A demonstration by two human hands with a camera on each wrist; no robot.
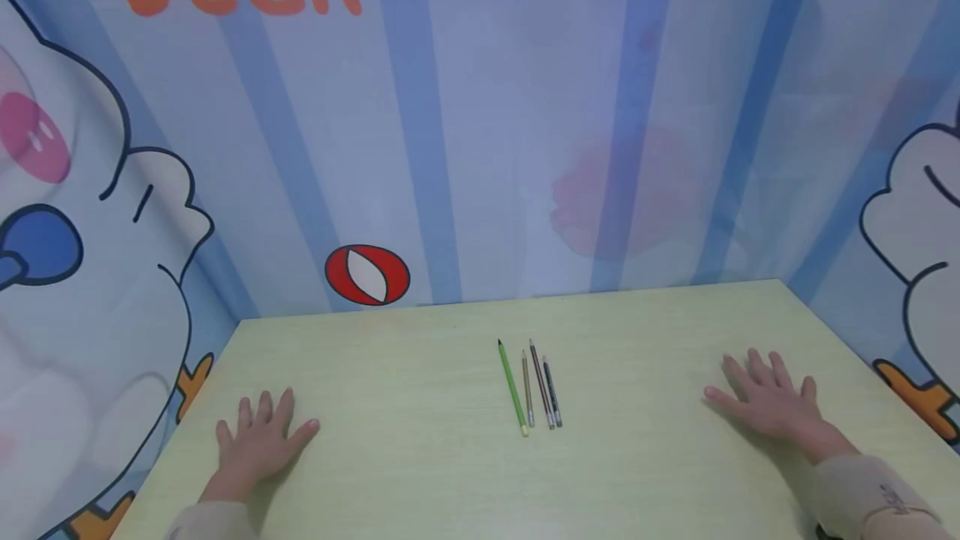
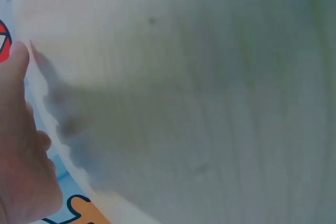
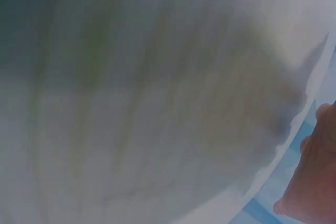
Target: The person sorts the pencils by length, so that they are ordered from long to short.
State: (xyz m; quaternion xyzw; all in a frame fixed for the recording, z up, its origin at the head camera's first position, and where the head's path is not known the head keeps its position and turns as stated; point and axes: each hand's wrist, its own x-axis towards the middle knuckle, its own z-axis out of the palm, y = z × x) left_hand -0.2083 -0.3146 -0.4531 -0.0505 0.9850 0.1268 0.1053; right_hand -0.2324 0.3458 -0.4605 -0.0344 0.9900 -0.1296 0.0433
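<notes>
Several pencils lie side by side near the middle of the table, tips toward the back wall. Leftmost is a long green pencil (image 1: 513, 388), then a thin tan pencil (image 1: 528, 390), a dark red pencil (image 1: 541, 386) and a dark patterned pencil (image 1: 552, 392). My left hand (image 1: 258, 440) rests on the table to their left, fingers spread, holding nothing. Over on the right, my right hand (image 1: 772, 398) rests with spread fingers, also without anything in it. Both wrist views show mostly blurred tabletop, with part of the left hand (image 2: 23, 145) and of the right hand (image 3: 315, 166) at the outer edges.
The pale wooden table (image 1: 390, 473) meets a blue striped backdrop (image 1: 495, 123) at its far edge. Printed cartoon ducks flank it on both sides, and a red-and-white ball (image 1: 339, 275) is printed at the back left.
</notes>
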